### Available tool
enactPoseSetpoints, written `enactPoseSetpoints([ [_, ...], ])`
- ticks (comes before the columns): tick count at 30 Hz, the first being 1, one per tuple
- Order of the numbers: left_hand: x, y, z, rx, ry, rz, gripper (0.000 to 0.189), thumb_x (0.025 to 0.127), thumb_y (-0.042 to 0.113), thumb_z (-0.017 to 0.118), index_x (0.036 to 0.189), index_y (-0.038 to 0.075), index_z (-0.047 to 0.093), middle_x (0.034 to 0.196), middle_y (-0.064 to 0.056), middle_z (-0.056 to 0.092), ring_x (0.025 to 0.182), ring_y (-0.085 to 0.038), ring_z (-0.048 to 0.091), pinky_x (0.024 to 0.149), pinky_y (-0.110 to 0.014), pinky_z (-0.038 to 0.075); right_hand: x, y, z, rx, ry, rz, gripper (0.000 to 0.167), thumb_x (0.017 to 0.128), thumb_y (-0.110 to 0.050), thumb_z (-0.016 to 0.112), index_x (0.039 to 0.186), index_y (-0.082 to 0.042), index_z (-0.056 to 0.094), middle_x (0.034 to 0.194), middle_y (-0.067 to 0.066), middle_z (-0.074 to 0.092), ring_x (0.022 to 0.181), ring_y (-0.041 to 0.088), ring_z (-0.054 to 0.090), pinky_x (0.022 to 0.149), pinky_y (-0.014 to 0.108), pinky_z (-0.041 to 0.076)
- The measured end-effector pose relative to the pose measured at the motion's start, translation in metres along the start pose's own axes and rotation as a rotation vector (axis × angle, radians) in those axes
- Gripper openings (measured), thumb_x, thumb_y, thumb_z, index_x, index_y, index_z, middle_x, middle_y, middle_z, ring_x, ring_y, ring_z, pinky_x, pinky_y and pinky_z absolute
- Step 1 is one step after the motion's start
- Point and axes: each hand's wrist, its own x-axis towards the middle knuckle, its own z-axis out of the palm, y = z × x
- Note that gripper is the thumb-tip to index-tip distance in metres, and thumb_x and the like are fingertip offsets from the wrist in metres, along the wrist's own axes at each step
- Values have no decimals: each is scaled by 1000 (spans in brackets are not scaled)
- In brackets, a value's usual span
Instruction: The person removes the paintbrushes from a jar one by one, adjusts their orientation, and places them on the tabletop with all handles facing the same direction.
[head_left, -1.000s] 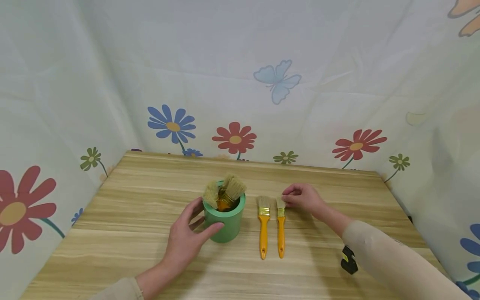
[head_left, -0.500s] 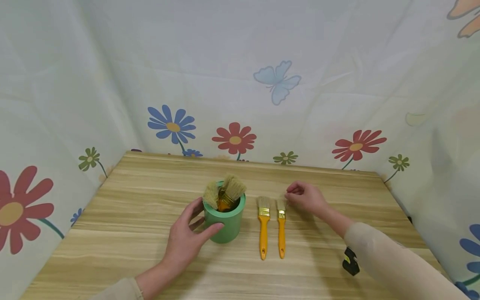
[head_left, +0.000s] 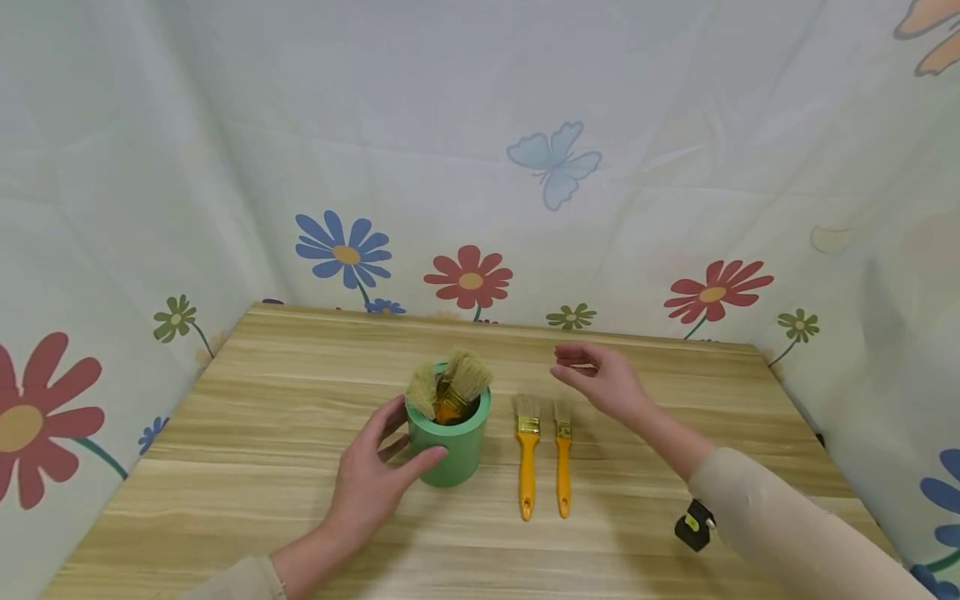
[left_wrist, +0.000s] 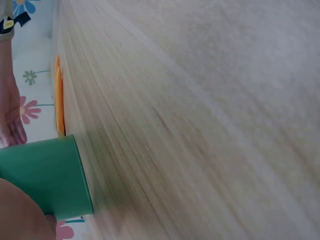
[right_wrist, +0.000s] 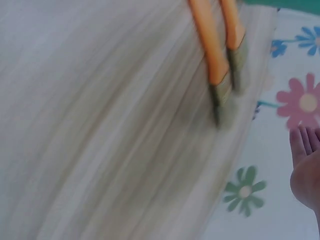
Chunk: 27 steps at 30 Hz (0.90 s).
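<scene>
My left hand (head_left: 369, 482) grips the side of a green cylindrical pot (head_left: 456, 454), thumb in front and fingers behind. Upright in the pot are paintbrushes (head_left: 467, 377) with pale bristles pointing up; their handles are mostly hidden. To its right, a wider paintbrush (head_left: 528, 458) and a narrower paintbrush (head_left: 563, 471) lie side by side, yellow-orange handles toward me. Just beyond the bristles of the narrower one hovers my right hand (head_left: 609, 385), fingers loosely bent and holding nothing. In the right wrist view both brushes (right_wrist: 215, 62) look blurred.
The wood-grain table (head_left: 247, 450) is backed and flanked by a white fabric backdrop (head_left: 420, 117) printed with flowers and butterflies. A small black device (head_left: 693, 527) with a yellow-green mark sits by the right forearm.
My right hand has come away from the narrower brush's bristles, lifting and shifting back and slightly left, its fingers spreading. Left hand and pot stay where they were.
</scene>
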Motion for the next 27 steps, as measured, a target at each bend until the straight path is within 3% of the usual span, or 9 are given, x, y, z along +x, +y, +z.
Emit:
enactPoseSetpoints([
  [5,-1,0,0,-7,-1,-2,89,82,33,95,157,17,50,157,-5,56,142,-29,56,110,-37,58,-2,-22,8,51,20,-120,64,99,-16,80,155,-1,51,152,19,59,140,33,59,115,34,53],
  [10,-2,2,0,-25,-2,-5,87,83,34,95,156,16,51,157,-7,56,142,-31,56,110,-41,58,-6,-41,14,98,3,-153,68,99,-14,80,158,-4,49,159,14,54,145,31,54,120,40,49],
  [21,-2,4,0,-7,7,5,87,83,32,95,156,16,51,156,-8,57,141,-31,57,110,-39,59,-15,-71,26,140,-12,-291,72,92,-2,84,155,0,49,157,15,53,146,33,52,122,33,46],
  [27,-3,5,-1,-1,6,13,87,83,34,95,156,16,50,156,-8,56,141,-31,57,110,-40,58,-16,-82,34,147,-32,-316,76,87,-2,89,153,0,51,154,16,53,143,36,53,120,33,48],
])
